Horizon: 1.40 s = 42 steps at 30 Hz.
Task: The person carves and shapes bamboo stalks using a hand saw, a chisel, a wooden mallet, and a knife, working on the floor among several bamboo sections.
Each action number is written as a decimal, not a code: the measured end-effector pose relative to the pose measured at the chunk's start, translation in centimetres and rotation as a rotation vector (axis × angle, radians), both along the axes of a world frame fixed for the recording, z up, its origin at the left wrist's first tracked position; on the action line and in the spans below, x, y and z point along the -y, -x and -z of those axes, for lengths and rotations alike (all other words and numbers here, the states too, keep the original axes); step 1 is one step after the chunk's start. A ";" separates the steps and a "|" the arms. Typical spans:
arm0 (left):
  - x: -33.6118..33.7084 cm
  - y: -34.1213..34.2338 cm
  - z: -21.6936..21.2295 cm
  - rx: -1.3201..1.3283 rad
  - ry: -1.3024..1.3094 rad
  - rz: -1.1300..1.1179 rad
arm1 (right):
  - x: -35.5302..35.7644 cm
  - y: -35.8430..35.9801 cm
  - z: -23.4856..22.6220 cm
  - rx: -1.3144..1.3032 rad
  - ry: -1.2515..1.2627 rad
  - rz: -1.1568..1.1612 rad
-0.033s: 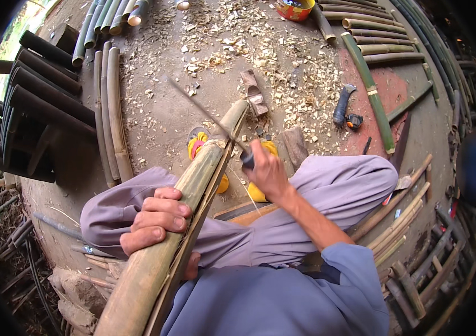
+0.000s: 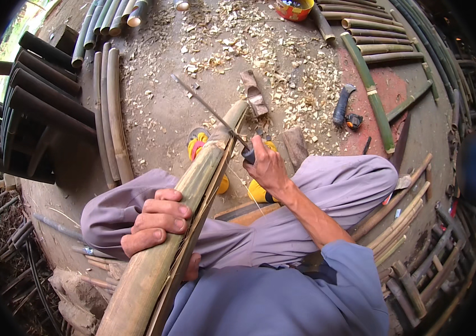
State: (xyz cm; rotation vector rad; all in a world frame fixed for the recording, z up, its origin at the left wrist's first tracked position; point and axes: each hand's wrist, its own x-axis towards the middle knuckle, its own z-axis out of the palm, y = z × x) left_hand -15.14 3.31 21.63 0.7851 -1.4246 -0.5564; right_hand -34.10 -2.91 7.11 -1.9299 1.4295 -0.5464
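Note:
A long split bamboo pole (image 2: 157,263) slants from the lower left up between my legs, its far end near a notched wood block (image 2: 254,93). My left hand (image 2: 159,221) grips the pole, fingers over the top and thumb on the split side. My right hand (image 2: 269,168) is closed round the black handle of a file (image 2: 207,107), a narrow metal blade with a blunt tip. The blade lies across the pole near its far end, just beyond a rough, cut-looking ring. Whether its edge bites into the bamboo cannot be made out.
Pale wood chips (image 2: 305,106) litter the ground ahead. A hatchet-like tool with a dark handle (image 2: 343,106) and a tape measure (image 2: 354,121) lie to the right. Bamboo poles (image 2: 116,112) line the left, and more poles (image 2: 381,40) are at the far right. A red-yellow tub (image 2: 294,10) stands far ahead.
The file has shifted slightly toward me along its length, and its blade shows sharper. My right hand has moved a little right and down. My left hand and the pole stay almost still.

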 end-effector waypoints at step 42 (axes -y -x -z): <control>-4.8 -7.6 -0.1 -0.225 -0.173 -0.321 | 6.6 -1.7 14.1 -0.231 -0.252 -0.103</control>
